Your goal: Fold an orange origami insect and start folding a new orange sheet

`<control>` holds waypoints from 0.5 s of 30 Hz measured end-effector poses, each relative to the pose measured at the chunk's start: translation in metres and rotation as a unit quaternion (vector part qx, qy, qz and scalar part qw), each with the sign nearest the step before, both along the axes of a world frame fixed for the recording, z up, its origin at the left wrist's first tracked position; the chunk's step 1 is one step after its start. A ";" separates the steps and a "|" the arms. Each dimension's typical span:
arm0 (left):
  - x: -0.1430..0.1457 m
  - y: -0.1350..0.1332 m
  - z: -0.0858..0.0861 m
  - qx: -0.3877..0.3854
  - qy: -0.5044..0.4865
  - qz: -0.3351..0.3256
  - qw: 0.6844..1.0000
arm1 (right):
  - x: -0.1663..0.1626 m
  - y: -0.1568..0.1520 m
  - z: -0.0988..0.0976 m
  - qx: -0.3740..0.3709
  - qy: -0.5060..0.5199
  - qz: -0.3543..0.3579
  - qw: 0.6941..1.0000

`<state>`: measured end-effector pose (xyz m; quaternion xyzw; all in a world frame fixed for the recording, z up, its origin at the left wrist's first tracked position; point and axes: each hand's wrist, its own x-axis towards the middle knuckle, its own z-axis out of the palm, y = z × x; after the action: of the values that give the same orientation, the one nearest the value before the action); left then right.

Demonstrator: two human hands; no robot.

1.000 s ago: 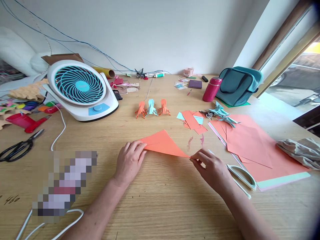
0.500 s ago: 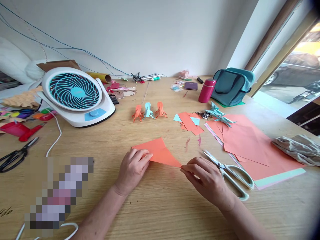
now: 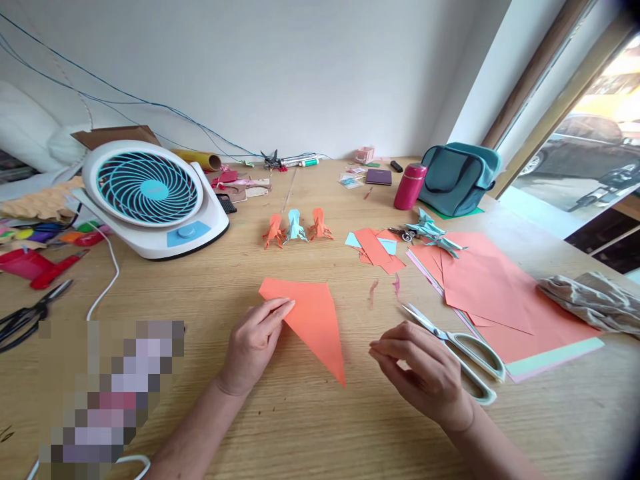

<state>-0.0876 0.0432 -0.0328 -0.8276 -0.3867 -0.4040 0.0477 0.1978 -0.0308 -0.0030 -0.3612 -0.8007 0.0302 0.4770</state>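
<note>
So, left hand [image 3: 253, 340]: gripping the orange sheet [image 3: 317, 313], thumb and fingers pinched on its left side.
Where that sheet is: around the middle of the wooden table [image 3: 320, 440], a bit toward the near edge, with one sharp corner aimed at that edge. Can't really tell how much of it is lifted off the wood.
Right hand [image 3: 420, 370]: curled closed on itself, fingertips together, just right of the sheet's sharp corner and not touching it.
Pale-handled scissors [image 3: 477, 350]: beside the right hand, tips toward the far edge. The hand covers part of one handle, so no clue whether they touch.
Origami row: a light-blue figure [image 3: 295, 227] between two orange ones [image 3: 319, 223], past the sheet toward the far edge.
Paper scraps [image 3: 375, 247]: orange and blue, loosely piled between the row and the right edge.
Right edge: a stack of orange paper [image 3: 490, 287], teal origami [image 3: 433, 230] at its far end, crumpled grey cloth [image 3: 590, 300] over one side.
Far right corner: teal bag [image 3: 460, 180] with a pink flask [image 3: 411, 187] just beside it.
Left edge: black-handled scissors [image 3: 43, 310], plus a white fan [image 3: 150, 193] farther back.
Near left corner: something pixelated [image 3: 117, 393], unreadable.
</note>
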 end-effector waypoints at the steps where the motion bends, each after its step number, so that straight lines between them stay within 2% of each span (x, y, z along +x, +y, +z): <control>1: -0.001 0.000 0.000 -0.015 -0.029 -0.005 0.999 | 0.000 0.001 -0.001 -0.023 0.016 -0.018 0.999; 3: -0.001 0.000 0.002 -0.038 -0.092 -0.020 0.995 | -0.001 0.006 -0.004 -0.108 0.043 -0.054 0.992; 5: 0.000 -0.001 0.005 -0.050 -0.145 -0.042 0.987 | -0.004 0.011 -0.009 -0.243 0.066 -0.061 0.966; 7: 0.004 -0.004 0.009 -0.055 -0.167 -0.063 0.982 | -0.008 0.017 -0.013 -0.384 0.109 -0.026 0.916; 9: 0.008 -0.010 0.012 -0.058 -0.155 -0.083 0.983 | -0.012 0.020 -0.017 -0.486 0.189 0.058 0.851; 12: 0.016 -0.021 0.013 -0.065 -0.131 -0.132 0.980 | -0.017 0.019 -0.019 -0.534 0.326 0.196 0.755; 13: 0.019 -0.024 0.012 -0.070 -0.125 -0.150 0.978 | -0.018 0.018 -0.019 -0.537 0.359 0.221 0.731; 15: 0.023 -0.030 0.009 -0.080 -0.112 -0.181 0.974 | -0.020 0.015 -0.019 -0.543 0.404 0.221 0.702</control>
<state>-0.0644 0.0135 -0.0237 -0.8347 -0.2646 -0.4635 -0.1360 0.1782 -0.0157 -0.0217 -0.3233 -0.4327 0.7075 0.4557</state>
